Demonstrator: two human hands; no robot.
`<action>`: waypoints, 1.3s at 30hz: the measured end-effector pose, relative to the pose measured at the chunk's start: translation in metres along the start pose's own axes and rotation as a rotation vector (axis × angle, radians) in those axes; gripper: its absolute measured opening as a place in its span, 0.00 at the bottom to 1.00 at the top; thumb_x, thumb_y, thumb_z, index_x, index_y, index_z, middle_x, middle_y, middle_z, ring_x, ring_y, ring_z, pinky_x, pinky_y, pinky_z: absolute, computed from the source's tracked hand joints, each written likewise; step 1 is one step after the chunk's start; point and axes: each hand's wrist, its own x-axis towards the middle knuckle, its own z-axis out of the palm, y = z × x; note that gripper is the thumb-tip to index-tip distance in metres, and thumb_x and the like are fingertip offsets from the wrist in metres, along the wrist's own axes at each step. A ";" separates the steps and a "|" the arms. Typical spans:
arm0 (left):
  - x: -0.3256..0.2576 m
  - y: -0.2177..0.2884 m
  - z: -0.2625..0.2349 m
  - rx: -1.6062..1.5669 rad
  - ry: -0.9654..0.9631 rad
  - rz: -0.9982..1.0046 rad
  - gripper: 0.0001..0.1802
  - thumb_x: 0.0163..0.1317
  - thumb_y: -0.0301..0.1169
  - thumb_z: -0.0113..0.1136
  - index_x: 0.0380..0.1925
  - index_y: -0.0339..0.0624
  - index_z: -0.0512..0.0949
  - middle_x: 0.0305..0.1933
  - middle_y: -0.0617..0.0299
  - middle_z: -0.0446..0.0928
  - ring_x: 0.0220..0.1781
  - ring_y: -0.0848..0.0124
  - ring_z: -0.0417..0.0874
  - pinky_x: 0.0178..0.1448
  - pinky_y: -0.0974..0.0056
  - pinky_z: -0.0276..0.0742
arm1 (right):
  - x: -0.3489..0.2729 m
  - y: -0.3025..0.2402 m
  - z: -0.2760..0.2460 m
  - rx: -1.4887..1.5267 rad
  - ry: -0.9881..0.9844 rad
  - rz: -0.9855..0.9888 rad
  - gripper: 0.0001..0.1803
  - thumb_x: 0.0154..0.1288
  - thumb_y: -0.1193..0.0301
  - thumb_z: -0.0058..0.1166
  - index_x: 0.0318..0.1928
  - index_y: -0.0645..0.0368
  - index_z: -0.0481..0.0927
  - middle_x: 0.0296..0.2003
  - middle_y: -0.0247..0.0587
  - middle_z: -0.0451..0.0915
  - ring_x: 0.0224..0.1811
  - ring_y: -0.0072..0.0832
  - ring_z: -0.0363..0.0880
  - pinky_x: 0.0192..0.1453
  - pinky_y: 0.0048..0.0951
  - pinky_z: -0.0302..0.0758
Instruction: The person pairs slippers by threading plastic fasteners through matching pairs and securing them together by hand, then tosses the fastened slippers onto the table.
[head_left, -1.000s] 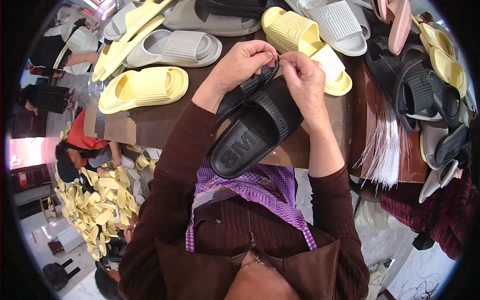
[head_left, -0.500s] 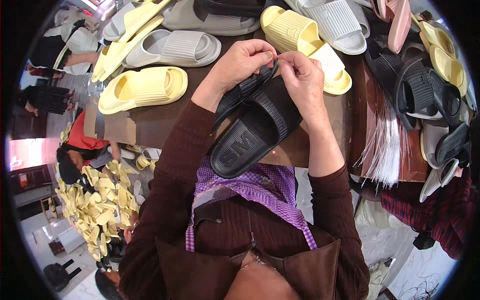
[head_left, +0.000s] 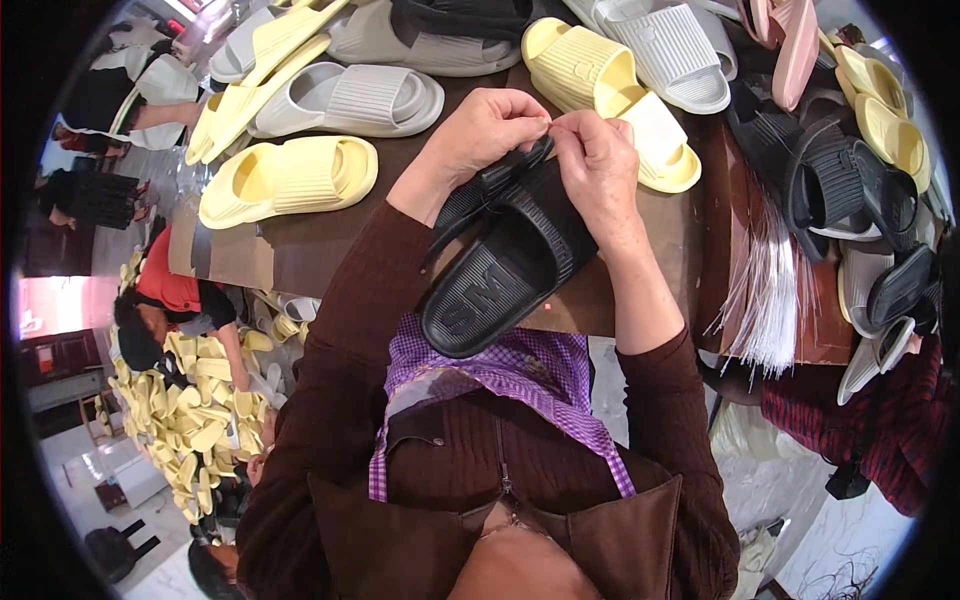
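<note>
A pair of black moulded foam slide sandals (head_left: 505, 265), stacked one on the other, lies with its long axis running diagonally: the heel end points down toward the person's chest and overhangs the near edge of the brown tabletop (head_left: 400, 160), resting against a purple checked cloth (head_left: 520, 365), while the toe end points up and to the right, toward the middle of the tabletop. The upper sandal shows its ribbed strap and raised lettering on the footbed; the lower one is mostly hidden, with only its edge showing on the left.

The left hand (head_left: 480, 130) is curled over the toe end, thumb and forefinger pinched together at the strap's top edge. The right hand (head_left: 595, 165) is closed the same way, its fingertips meeting those of the left hand at that spot. What they pinch between them is too small to make out, and the toe of the sandals is covered by both hands.

Just beyond the hands, a pale yellow ribbed slide sandal (head_left: 610, 90) lies toward the far edge. A pale yellow slide sandal (head_left: 290, 180) sits near the left edge, and a bundle of thin clear plastic strips (head_left: 770, 290) hangs over the right edge. Black slide sandals (head_left: 840, 190) crowd the right corner, partly cut off by the picture's dark rim.
</note>
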 end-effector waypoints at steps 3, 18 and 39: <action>0.000 0.001 -0.001 -0.022 -0.004 -0.036 0.06 0.59 0.29 0.58 0.33 0.39 0.79 0.23 0.69 0.75 0.22 0.87 0.67 0.25 0.80 0.59 | -0.001 0.001 0.002 -0.009 0.026 -0.049 0.02 0.54 0.76 0.55 0.28 0.57 0.76 0.23 0.38 0.79 0.26 0.34 0.76 0.43 0.31 0.64; -0.115 -0.022 -0.057 0.902 0.423 0.165 0.16 0.60 0.32 0.56 0.44 0.31 0.74 0.40 0.42 0.76 0.44 0.48 0.75 0.50 0.54 0.69 | -0.007 0.027 -0.027 -0.036 -0.573 0.352 0.17 0.59 0.61 0.54 0.44 0.59 0.79 0.39 0.54 0.80 0.44 0.45 0.78 0.50 0.38 0.73; -0.207 -0.069 -0.079 0.206 0.651 -0.009 0.14 0.64 0.25 0.51 0.49 0.32 0.72 0.43 0.61 0.75 0.39 0.77 0.74 0.45 0.73 0.70 | 0.171 0.010 -0.199 0.540 0.069 0.594 0.08 0.55 0.65 0.58 0.33 0.54 0.77 0.28 0.33 0.75 0.33 0.22 0.71 0.36 0.26 0.69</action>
